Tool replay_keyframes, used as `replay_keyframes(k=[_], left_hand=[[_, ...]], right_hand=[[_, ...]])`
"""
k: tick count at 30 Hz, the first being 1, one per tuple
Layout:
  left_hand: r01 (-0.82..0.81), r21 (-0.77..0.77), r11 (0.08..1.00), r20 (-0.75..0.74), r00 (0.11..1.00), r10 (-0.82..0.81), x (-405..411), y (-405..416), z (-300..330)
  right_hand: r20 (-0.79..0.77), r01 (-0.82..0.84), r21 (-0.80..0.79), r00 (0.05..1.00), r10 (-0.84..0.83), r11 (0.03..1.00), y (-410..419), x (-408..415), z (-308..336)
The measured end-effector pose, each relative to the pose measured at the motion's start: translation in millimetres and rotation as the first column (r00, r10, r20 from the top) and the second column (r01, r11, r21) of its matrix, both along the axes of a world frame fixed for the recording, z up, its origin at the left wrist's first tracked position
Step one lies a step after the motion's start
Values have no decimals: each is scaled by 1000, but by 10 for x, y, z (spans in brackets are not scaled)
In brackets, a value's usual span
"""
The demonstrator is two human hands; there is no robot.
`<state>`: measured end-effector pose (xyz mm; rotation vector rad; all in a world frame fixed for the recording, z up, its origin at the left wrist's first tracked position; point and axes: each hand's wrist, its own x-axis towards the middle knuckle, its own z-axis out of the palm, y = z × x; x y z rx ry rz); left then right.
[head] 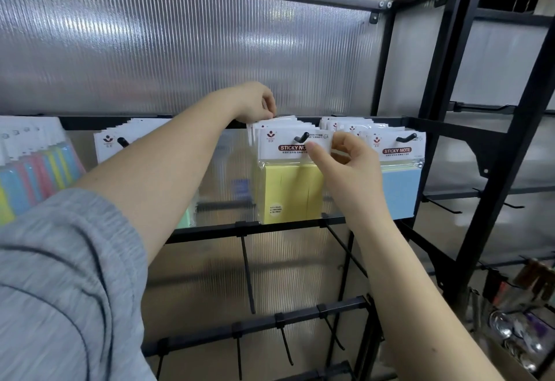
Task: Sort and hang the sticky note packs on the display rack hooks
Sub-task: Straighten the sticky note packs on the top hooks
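Several yellow sticky note packs point(288, 191) hang on a black hook point(301, 136) in the middle of the rack's top row. My right hand point(345, 158) pinches the white header card of the front yellow pack at its right edge. My left hand point(255, 101) reaches over the row, its fingers curled on the top edges of the rear packs. Blue packs point(401, 191) hang on the hook point(406, 138) to the right. Another row of packs point(109, 143) hangs to the left, partly hidden by my left arm.
Striped multicolour packs point(36, 176) hang at the far left. Bare black hooks point(247, 272) stick out from the lower bars point(300, 317). A neighbouring black rack point(495, 128) stands to the right, with shiny small goods point(510, 329) in a box at the lower right.
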<state>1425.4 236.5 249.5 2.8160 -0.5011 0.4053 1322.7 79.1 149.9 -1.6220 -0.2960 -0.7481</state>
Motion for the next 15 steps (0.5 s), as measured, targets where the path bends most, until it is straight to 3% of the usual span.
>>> replay_keyframes(k=[8, 15], left_hand=[[-59, 121, 991, 19, 998, 57, 18, -8, 13], [10, 128, 992, -12, 1000, -8, -44, 14, 93]], right_hand=[[0, 12, -31, 1000, -12, 999, -2, -17, 9], [-37, 24, -31, 999, -25, 999, 1, -60, 39]])
